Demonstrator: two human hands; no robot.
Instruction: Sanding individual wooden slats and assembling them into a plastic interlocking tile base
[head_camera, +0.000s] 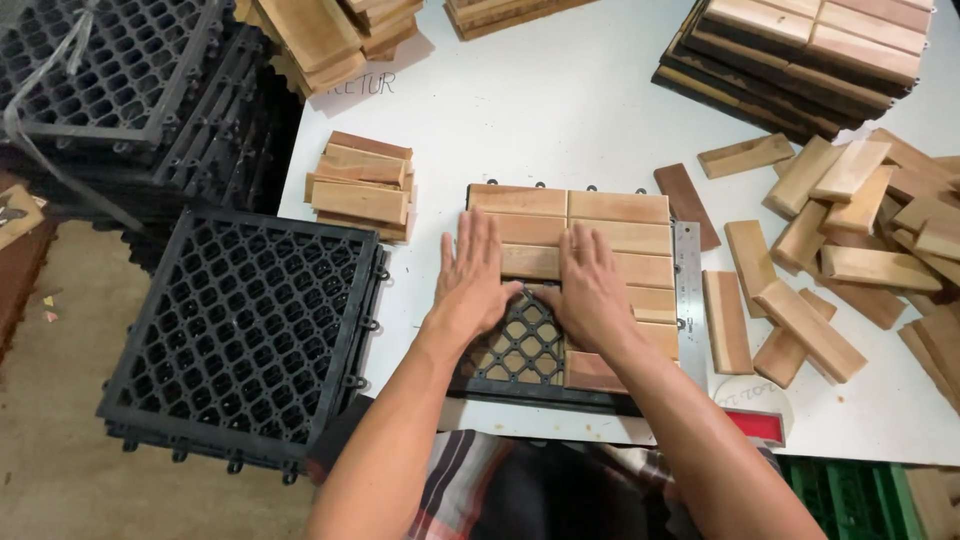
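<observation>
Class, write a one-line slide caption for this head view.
Both hands, left hand and right hand, press wooden slats flat onto a black plastic grid tile.

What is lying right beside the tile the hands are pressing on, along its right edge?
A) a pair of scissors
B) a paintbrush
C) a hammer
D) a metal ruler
D: a long metal ruler lies flat on the white table along the right edge of the wood-slat tile, which the left hand and right hand press on.
</observation>
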